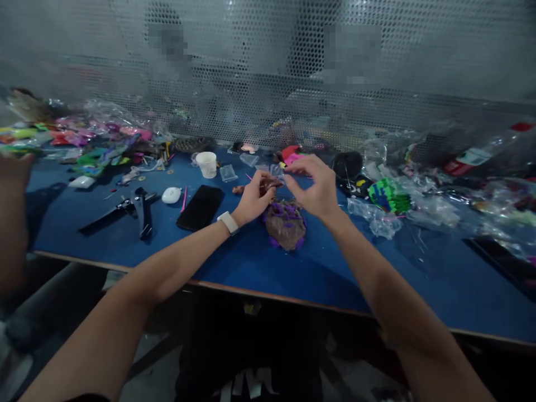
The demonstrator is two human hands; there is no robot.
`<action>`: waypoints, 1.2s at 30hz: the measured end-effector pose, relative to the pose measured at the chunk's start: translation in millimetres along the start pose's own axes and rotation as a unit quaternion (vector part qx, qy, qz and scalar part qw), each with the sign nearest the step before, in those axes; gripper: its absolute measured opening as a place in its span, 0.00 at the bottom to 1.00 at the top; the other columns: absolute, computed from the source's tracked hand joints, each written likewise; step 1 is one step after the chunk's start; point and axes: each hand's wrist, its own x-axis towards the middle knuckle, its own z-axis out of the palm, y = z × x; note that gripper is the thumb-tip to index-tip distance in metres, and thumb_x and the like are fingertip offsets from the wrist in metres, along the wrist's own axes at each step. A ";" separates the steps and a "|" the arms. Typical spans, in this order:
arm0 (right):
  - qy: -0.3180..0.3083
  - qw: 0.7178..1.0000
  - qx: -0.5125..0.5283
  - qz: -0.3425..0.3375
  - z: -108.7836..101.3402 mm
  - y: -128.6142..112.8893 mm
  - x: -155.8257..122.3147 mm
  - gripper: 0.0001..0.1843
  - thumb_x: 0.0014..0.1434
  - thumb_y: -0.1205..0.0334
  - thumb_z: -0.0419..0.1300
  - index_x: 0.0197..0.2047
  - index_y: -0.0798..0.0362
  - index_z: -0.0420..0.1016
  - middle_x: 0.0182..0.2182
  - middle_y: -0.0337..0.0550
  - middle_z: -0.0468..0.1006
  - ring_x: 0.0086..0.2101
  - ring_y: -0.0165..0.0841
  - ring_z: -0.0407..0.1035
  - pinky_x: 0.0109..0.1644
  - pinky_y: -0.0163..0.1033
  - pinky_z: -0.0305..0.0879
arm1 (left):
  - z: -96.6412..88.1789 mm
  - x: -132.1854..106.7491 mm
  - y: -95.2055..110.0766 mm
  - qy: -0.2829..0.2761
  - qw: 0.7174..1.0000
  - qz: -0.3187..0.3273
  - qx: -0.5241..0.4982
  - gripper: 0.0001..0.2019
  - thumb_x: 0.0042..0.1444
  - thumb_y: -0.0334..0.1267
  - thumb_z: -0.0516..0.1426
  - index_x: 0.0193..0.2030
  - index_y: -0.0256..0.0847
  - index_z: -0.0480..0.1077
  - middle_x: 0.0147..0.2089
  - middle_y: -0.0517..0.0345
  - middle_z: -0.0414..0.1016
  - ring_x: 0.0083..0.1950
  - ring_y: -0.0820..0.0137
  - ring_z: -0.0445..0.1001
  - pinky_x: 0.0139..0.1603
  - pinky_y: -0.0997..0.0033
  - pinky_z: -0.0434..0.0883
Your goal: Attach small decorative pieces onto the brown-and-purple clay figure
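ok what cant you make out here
Head view throughout:
Brown piece: full shape, partly covered by the left hand.
Co-worker's arm: cut off by the left edge.
Dark slab: far end, cut off by the right edge.
Bottle label: print, too small and blurred.

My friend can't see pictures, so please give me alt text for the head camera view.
A person's left hand holds something brown, the right hand close beside it, near a brown-and-purple piece on a blue table. A black phone and white cup are to the left.
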 end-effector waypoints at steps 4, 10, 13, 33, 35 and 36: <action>0.035 0.997 0.057 0.041 -4.5 52.0 -26.2 0.20 0.71 0.39 0.68 0.51 0.45 0.86 0.49 0.50 0.84 0.37 0.42 0.80 0.43 0.54 0.83 | -1.7 -3.4 8.7 0.016 0.998 0.015 0.064 0.09 0.71 0.39 0.63 0.51 0.44 0.67 0.40 0.58 0.76 0.35 0.69 0.75 0.40 0.66 0.72; -0.026 0.989 0.134 0.048 16.2 48.6 -39.3 0.27 0.71 0.32 0.67 0.55 0.45 0.87 0.48 0.47 0.84 0.37 0.37 0.80 0.40 0.46 0.81 | -2.2 -6.9 14.7 0.026 0.993 0.048 0.101 0.10 0.72 0.44 0.64 0.51 0.43 0.70 0.40 0.56 0.76 0.37 0.67 0.75 0.41 0.65 0.70; -0.022 0.988 0.140 0.060 19.5 37.2 -38.3 0.30 0.72 0.29 0.64 0.54 0.46 0.87 0.44 0.47 0.84 0.36 0.38 0.80 0.40 0.46 0.79 | -3.3 -7.4 14.2 -0.001 0.993 0.043 0.111 0.14 0.75 0.51 0.61 0.53 0.44 0.71 0.41 0.56 0.76 0.38 0.66 0.76 0.41 0.65 0.72; 0.014 0.971 0.174 0.161 31.3 31.9 -39.6 0.26 0.69 0.32 0.66 0.43 0.48 0.80 0.36 0.44 0.85 0.36 0.38 0.77 0.40 0.45 0.71 | -3.0 -6.4 8.2 0.036 0.992 0.045 0.111 0.20 0.76 0.60 0.61 0.57 0.46 0.68 0.48 0.54 0.79 0.31 0.75 0.78 0.32 0.71 0.75; 0.016 0.974 0.168 0.152 30.6 30.4 -39.6 0.24 0.70 0.34 0.67 0.43 0.48 0.79 0.36 0.44 0.85 0.35 0.37 0.77 0.39 0.45 0.71 | -2.6 -5.8 9.7 0.031 0.993 0.035 0.106 0.17 0.77 0.56 0.61 0.58 0.46 0.69 0.48 0.54 0.81 0.32 0.74 0.78 0.32 0.72 0.76; 0.015 0.976 0.161 0.147 30.0 29.5 -39.6 0.24 0.70 0.35 0.67 0.42 0.48 0.79 0.35 0.44 0.85 0.35 0.38 0.77 0.39 0.45 0.71 | -2.6 -5.5 10.0 0.032 0.994 0.033 0.104 0.15 0.78 0.54 0.61 0.57 0.46 0.70 0.48 0.54 0.81 0.32 0.74 0.79 0.33 0.72 0.77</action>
